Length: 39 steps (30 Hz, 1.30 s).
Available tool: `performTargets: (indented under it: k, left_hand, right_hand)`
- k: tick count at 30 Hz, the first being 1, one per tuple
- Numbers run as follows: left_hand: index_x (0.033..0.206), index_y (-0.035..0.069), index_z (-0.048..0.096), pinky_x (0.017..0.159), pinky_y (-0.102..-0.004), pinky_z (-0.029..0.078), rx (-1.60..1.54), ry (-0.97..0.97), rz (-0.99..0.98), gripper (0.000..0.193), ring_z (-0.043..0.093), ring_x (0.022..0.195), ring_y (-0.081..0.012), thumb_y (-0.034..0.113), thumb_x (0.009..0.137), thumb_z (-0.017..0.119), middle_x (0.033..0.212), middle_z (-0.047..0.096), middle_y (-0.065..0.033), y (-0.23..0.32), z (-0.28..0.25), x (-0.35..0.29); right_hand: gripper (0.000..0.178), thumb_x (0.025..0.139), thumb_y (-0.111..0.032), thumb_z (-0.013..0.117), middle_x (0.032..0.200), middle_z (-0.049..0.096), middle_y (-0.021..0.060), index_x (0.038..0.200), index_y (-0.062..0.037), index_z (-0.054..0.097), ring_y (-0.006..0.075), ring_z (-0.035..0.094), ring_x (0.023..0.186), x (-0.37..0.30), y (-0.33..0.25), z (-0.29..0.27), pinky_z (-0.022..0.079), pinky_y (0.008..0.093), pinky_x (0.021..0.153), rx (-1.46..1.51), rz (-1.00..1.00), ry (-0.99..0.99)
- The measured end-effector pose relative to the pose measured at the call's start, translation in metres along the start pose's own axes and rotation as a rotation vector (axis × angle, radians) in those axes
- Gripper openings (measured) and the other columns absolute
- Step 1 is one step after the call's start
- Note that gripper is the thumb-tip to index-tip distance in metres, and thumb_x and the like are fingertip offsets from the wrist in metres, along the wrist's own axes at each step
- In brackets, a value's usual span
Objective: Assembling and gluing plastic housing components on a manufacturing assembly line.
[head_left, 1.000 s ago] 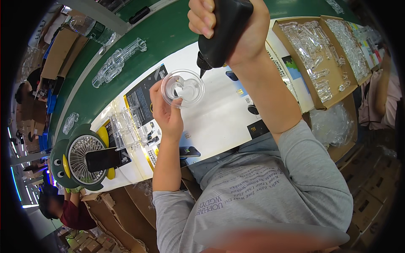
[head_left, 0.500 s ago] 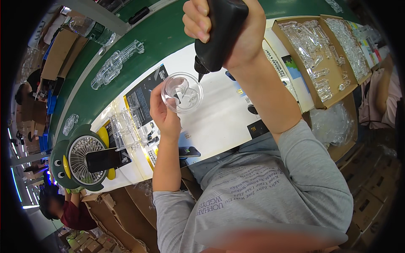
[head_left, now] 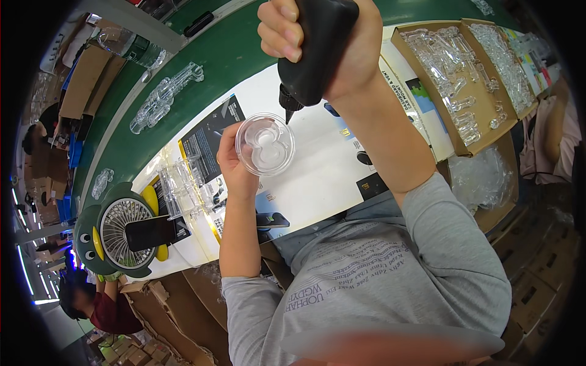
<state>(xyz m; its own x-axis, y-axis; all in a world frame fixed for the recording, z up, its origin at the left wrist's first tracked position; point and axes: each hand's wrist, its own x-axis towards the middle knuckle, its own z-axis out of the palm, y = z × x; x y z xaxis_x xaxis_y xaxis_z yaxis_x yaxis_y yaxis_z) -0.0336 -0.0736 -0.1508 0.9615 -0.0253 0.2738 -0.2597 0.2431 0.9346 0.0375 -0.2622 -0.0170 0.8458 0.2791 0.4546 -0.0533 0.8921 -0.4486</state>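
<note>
My left hand [head_left: 237,169] is closed on the left side of a clear round plastic cup [head_left: 266,160], its open top turned toward me. Two joined round shapes show inside the cup. In my right hand [head_left: 357,64] is a black squeeze bottle [head_left: 317,52], held upside down with the fingers wrapped round it. Its narrow black nozzle points down at the cup's upper right rim; whether the tip touches the rim I cannot tell.
White printed card sheets [head_left: 317,189] cover the green table [head_left: 229,55]. Clear plastic parts [head_left: 162,100] lie beyond at left, and more [head_left: 183,186] stand near a penguin-shaped fan [head_left: 116,232]. Cardboard trays [head_left: 491,125] of clear parts sit at right. Another person [head_left: 110,311] is at lower left.
The cup has tilted and shifted slightly down, so its inside faces me more squarely. My left hand moved with it. The bottle has shifted slightly left.
</note>
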Motion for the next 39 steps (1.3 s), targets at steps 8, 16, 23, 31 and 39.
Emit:
performTargets:
  k: [8,16,23,31,39]
  left_hand:
    - [0.105,0.0,0.053,0.083,-0.0285,0.046,0.032,-0.085,-0.04,0.04,0.06,0.09,-0.017,0.028,0.079,0.066,0.098,0.062,-0.0091,0.003,0.001,-0.001]
    - [0.104,-0.001,0.053,0.08,-0.0295,0.048,-0.036,-0.146,-0.061,0.043,0.061,0.087,-0.0188,0.028,0.077,0.068,0.096,0.063,-0.0106,0.009,0.007,-0.002]
    - [0.102,-0.003,0.057,0.081,-0.0316,0.048,0.023,-0.277,-0.129,0.05,0.062,0.09,-0.0207,0.04,0.078,0.068,0.097,0.065,-0.0142,0.011,0.001,-0.002]
    - [0.104,-0.004,0.058,0.08,-0.0327,0.049,-0.054,-0.381,-0.138,0.051,0.063,0.089,-0.022,0.037,0.076,0.07,0.097,0.065,-0.0161,0.008,0.004,-0.001]
    - [0.102,-0.005,0.06,0.082,-0.0335,0.049,-0.102,-0.43,-0.196,0.049,0.062,0.091,-0.0227,0.034,0.075,0.072,0.101,0.064,-0.0159,0.003,-0.001,-0.003]
  right_hand:
    - [0.044,0.091,-0.035,0.034,0.048,0.045,0.0062,0.062,-0.0037,0.046,0.0148,0.043,0.039,-0.001,-0.003,0.004,0.037,0.0226,0.044,-0.02,-0.01,-0.02]
    - [0.045,0.091,-0.035,0.033,0.047,0.044,0.0067,0.062,-0.0027,0.046,0.0146,0.041,0.037,-0.003,-0.005,0.007,0.036,0.0228,0.04,0.018,0.054,-0.088]
    - [0.045,0.092,-0.035,0.033,0.047,0.043,0.0065,0.062,-0.0023,0.045,0.0143,0.042,0.038,-0.004,-0.007,0.01,0.036,0.0225,0.039,0.087,0.144,-0.095]
    - [0.045,0.091,-0.036,0.035,0.048,0.044,0.006,0.063,-0.002,0.047,0.0133,0.042,0.038,-0.005,-0.005,0.012,0.037,0.022,0.038,-0.004,0.16,-0.111]
    - [0.047,0.09,-0.036,0.036,0.046,0.042,0.0062,0.059,-0.0025,0.046,0.0133,0.041,0.036,-0.005,-0.003,0.015,0.037,0.0219,0.036,0.017,0.231,-0.124]
